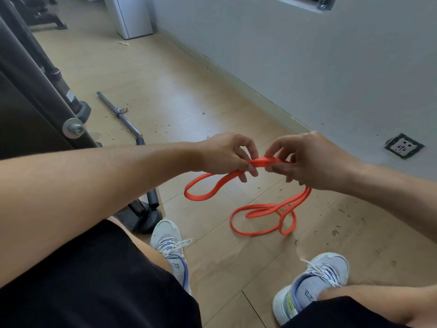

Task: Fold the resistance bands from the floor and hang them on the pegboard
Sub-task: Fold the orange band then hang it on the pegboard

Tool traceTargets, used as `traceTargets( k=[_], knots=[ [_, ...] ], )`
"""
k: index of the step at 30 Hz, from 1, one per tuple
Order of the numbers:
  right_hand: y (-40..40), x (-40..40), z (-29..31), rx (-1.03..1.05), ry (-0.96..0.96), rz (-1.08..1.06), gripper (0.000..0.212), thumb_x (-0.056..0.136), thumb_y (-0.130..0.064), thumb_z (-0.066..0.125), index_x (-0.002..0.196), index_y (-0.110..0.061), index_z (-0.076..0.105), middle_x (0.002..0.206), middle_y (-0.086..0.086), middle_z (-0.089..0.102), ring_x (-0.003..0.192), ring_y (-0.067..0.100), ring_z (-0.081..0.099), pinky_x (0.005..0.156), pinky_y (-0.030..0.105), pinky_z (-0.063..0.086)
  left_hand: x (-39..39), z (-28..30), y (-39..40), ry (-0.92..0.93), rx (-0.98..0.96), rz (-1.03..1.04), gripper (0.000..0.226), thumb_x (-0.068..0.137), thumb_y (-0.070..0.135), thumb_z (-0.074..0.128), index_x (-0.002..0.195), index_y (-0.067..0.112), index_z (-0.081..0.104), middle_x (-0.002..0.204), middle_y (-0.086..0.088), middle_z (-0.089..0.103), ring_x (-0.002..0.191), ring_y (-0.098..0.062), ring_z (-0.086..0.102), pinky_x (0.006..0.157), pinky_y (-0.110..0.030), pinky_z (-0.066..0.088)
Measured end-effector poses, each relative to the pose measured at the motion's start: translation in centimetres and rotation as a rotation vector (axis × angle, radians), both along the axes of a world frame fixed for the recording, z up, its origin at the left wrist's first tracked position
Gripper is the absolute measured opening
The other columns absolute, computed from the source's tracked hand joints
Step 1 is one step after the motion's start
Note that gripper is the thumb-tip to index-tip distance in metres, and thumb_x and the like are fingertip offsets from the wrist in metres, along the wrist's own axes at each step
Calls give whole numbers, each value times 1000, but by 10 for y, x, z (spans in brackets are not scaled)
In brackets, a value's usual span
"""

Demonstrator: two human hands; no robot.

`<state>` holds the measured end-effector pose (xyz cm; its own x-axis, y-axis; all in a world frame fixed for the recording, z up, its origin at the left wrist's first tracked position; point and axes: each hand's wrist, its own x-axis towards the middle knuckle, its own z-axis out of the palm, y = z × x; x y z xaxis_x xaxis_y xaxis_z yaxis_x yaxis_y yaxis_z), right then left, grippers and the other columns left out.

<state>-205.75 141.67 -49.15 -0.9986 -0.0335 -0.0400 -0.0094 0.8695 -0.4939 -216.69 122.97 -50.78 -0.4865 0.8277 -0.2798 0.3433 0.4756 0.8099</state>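
We record both hands raised in front of the body, above a wooden floor (212,95). The left hand (227,153) pinches an orange resistance band (264,161) between thumb and curled fingers; the right hand (312,159) pinches the same band just beside it, fingers likewise curled around the strap. A short flat stretch of band spans the small gap between the two hands. From the left hand one loop hangs down and to the left. From under the right hand the rest of the band drops to the floor, where it lies in several overlapping loops between the hands and the two pale sneakers (169,242). We note a metal bar (119,113) lying on the floor well apart to the left, near a dark machine frame (35,91). A wall socket (404,146) sits low on the grey wall (307,67) to the right.
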Motion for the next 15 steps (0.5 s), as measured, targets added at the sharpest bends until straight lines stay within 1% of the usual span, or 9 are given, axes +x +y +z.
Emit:
traceTargets(
  k=[3, 6, 7, 9, 10, 13, 15],
  knots=[
    [0, 0, 0, 3, 7, 16, 4, 95, -30, 72, 99, -28, 70, 82, -11, 75, 56, 3, 71, 49, 19, 56, 1, -1, 1, 29, 28, -4, 17, 90, 14, 75, 101, 14, 61, 99, -4, 80, 84, -16, 78, 84, -31, 61],
    [-1, 0, 0, -104, -56, -8, 6, 95, -26, 73, 98, -27, 68, 81, -8, 76, 57, 12, 73, 49, 28, 59, 1, -3, 1, 66, 22, -5, 22, 86, 10, 80, 96, 15, 60, 95, -1, 80, 82, -14, 77, 81, -29, 60],
    [-1, 0, 0, -142, -89, -17, 7, 94, -24, 74, 97, -27, 68, 81, -7, 76, 58, 14, 73, 49, 31, 59, 1, -3, 1, 81, 17, -5, 24, 84, 9, 80, 95, 15, 60, 94, 1, 80, 83, -14, 77, 81, -30, 61],
    [0, 0, 1, -205, -147, -41, 12, 91, -22, 78, 96, -27, 68, 83, -5, 76, 58, 18, 74, 48, 32, 58, 1, -3, 1, 120, 3, -10, 27, 82, 9, 82, 95, 15, 59, 90, 4, 80, 84, -14, 77, 87, -37, 60],
    [0, 0, 1, -225, -169, -53, 14, 89, -22, 79, 96, -26, 68, 84, -4, 76, 58, 19, 74, 48, 32, 58, 1, -2, 1, 136, -4, -14, 28, 81, 10, 83, 93, 17, 59, 88, 5, 80, 82, -14, 77, 89, -38, 59],
    [1, 0, 2, -212, -202, -68, 20, 86, -20, 81, 98, -24, 66, 88, -1, 74, 58, 20, 74, 47, 32, 59, 1, -1, 3, 133, -3, -30, 29, 80, 11, 84, 92, 18, 59, 85, 3, 80, 76, -14, 77, 85, -34, 61],
    [1, -1, 2, -176, -192, -73, 22, 85, -19, 81, 96, -22, 62, 91, -2, 73, 59, 20, 75, 47, 32, 59, 2, 0, 4, 135, 2, -47, 27, 84, 13, 82, 96, 16, 58, 86, 1, 80, 74, -13, 77, 82, -30, 62]
  ],
)
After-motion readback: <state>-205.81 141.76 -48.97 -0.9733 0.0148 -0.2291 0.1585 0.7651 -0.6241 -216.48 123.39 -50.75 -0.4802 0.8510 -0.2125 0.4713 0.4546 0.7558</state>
